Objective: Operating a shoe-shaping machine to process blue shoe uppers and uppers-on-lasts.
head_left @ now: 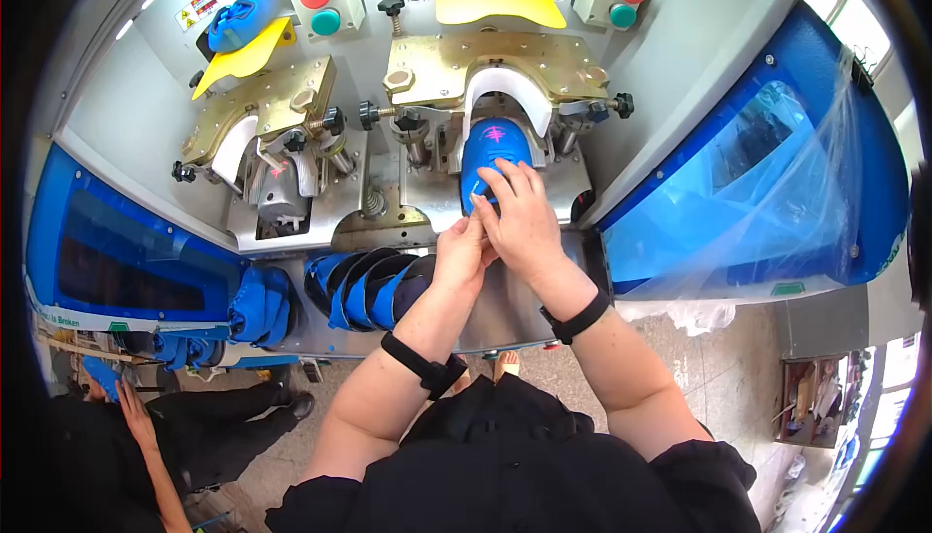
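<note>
A blue shoe upper [482,151] with a pink mark sits over the mould of the right-hand station, under a white U-shaped pad [532,96]. My right hand [526,219] grips it from above, its bent fingers resting on the top and its thumb down by the near edge. At that same near end, my left hand [459,253] is closed, thumb and fingers pinching the edge of the upper. Both hands nearly touch, and the left fingertips are partly hidden.
Left of me stands a second station with a bare grey mould [282,191]. More blue uppers [374,290] lie along the metal ledge. Red and green buttons [622,16] are mounted above. Blue side panels [748,183] flank the machine. A co-worker's hand [136,416] holds a blue piece at far left.
</note>
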A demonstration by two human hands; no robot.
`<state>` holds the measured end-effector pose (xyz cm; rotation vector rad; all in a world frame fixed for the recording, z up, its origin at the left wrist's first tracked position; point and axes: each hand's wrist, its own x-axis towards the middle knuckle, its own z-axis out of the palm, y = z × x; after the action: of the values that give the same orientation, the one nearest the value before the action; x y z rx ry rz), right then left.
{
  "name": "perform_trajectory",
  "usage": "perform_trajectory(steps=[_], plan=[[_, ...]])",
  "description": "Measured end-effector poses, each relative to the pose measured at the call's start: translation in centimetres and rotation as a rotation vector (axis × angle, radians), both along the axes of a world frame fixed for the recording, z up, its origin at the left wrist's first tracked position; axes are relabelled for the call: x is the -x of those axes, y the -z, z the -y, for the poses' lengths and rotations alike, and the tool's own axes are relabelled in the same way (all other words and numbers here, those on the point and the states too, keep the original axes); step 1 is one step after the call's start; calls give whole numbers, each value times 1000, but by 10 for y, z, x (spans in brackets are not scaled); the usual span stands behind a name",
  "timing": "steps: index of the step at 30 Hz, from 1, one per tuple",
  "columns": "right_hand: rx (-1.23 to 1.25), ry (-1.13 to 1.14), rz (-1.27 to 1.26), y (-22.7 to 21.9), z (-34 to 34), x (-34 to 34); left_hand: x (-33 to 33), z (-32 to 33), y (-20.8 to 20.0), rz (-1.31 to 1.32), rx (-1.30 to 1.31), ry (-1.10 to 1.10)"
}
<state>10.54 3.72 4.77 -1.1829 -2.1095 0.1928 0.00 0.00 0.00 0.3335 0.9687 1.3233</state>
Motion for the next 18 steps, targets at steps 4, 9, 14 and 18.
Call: perform_trajectory(steps=[4, 9, 14, 18], plan=[[-39, -33, 13, -1, -5, -6, -10, -1, -8, 40, -19, -62], [-37, -44, 2, -1, -7, -6, -12, -1, -15, 25, 0, -88], [23, -2, 6, -6, -2, -1, -7, -1, -17, 7, 23, -68], [-52, 41, 121, -11, -1, -3, -8, 0, -17, 6, 25, -64]])
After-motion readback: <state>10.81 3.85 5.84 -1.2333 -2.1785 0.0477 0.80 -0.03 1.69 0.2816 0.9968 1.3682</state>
